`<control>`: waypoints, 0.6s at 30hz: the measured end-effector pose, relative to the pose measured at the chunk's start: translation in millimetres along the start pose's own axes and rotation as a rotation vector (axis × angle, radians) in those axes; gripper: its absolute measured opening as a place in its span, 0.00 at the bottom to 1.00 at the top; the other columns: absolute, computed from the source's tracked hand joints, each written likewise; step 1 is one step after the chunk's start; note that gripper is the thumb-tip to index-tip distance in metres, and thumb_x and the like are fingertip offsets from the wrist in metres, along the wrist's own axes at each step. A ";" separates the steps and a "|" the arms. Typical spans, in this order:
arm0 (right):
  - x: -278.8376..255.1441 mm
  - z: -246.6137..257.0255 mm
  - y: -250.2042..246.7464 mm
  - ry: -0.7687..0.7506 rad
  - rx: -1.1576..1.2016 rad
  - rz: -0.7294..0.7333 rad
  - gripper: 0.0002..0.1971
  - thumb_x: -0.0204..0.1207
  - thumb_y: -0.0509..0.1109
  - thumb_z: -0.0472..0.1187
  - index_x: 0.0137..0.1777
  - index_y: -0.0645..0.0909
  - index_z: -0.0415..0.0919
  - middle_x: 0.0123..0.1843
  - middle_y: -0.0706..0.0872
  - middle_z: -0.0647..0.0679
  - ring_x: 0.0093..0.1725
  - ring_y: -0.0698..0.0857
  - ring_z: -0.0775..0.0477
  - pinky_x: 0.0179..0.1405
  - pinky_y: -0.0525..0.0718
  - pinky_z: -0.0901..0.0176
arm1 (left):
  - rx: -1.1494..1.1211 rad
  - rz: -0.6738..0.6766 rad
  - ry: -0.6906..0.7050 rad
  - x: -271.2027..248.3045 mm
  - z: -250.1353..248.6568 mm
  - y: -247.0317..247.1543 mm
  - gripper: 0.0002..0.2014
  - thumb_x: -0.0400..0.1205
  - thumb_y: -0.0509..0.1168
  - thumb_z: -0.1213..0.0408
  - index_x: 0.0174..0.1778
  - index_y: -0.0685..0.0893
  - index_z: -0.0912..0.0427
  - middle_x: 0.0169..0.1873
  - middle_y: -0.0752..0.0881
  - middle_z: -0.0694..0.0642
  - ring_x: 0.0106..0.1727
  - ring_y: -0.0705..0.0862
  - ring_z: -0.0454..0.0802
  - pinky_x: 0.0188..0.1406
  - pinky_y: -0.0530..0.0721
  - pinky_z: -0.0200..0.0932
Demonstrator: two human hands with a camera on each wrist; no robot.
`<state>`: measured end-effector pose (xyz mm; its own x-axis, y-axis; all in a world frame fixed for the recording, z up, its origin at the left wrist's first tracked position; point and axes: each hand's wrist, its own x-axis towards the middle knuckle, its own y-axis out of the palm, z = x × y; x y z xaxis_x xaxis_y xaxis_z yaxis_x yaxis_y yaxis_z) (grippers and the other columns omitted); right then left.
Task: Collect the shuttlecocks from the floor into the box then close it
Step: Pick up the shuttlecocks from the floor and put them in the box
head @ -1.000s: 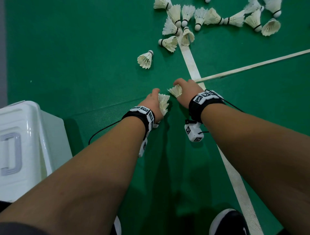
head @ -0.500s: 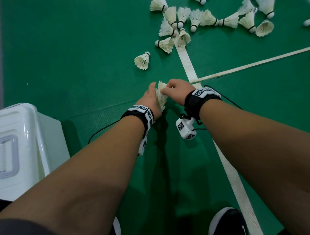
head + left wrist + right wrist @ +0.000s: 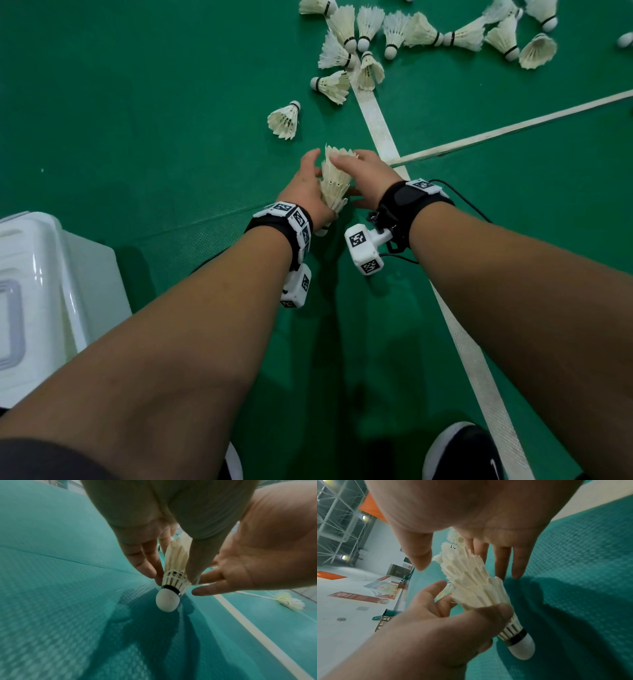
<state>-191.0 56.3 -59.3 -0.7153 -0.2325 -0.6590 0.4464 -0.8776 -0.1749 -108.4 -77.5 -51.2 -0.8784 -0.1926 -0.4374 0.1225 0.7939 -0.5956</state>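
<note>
A nested stack of white feather shuttlecocks is held just above the green textured court floor, cork nose pointing back towards the wearer. It is gripped low by the left hand, thumb and fingers curled round the lowest skirt near its black-banded cork. The right hand is laid over the feather tips with its fingers nearly straight; nothing is clasped by it.

The step in hand appears to be seating the top shuttlecock into the stack. Pressure should be applied along the stack's axis, lightly, since the feathers would probably splay or crack under a sideways push. The low grip should be kept firm.

The loose white shuttlecocks lie at twelve to one o'clock, a single one at eleven. The white plastic box sits at eight o'clock.
</note>
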 end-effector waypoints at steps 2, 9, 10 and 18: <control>4.0 -4.4 0.5 -0.005 -0.009 -0.032 0.58 0.50 0.86 0.72 0.83 0.70 0.58 0.71 0.87 0.50 0.65 0.90 0.41 0.66 0.89 0.33 | 0.013 0.003 -0.007 2.1 -0.7 -0.4 0.62 0.69 0.84 0.69 0.91 0.49 0.44 0.83 0.74 0.48 0.62 0.89 0.56 0.61 0.90 0.58; -7.0 0.5 -3.5 0.003 0.122 -0.054 0.53 0.59 0.87 0.55 0.84 0.64 0.68 0.73 0.85 0.48 0.62 0.92 0.38 0.61 0.92 0.30 | 0.003 -0.050 -0.018 16.9 -5.4 10.0 0.59 0.67 0.86 0.61 0.90 0.56 0.51 0.77 0.74 0.56 0.65 0.85 0.57 0.63 0.90 0.60; -3.0 -2.0 -4.4 0.000 0.116 -0.062 0.54 0.55 0.87 0.57 0.82 0.64 0.73 0.74 0.85 0.50 0.62 0.92 0.39 0.62 0.91 0.30 | 0.014 -0.057 -0.030 19.0 -6.5 11.4 0.59 0.67 0.87 0.59 0.89 0.58 0.52 0.77 0.74 0.57 0.65 0.85 0.58 0.64 0.89 0.60; 8.1 -5.6 -13.5 0.037 0.106 -0.144 0.50 0.58 0.79 0.58 0.83 0.63 0.73 0.71 0.86 0.47 0.59 0.92 0.34 0.64 0.90 0.30 | 0.045 0.071 -0.031 36.2 -15.6 4.0 0.51 0.70 0.86 0.57 0.86 0.66 0.57 0.76 0.77 0.51 0.65 0.86 0.53 0.60 0.90 0.51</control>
<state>-199.8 68.6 -66.5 -0.7467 -0.0875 -0.6593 0.2805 -0.9403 -0.1929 -146.9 -72.3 -58.9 -0.8521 -0.1546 -0.5000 0.2055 0.7798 -0.5914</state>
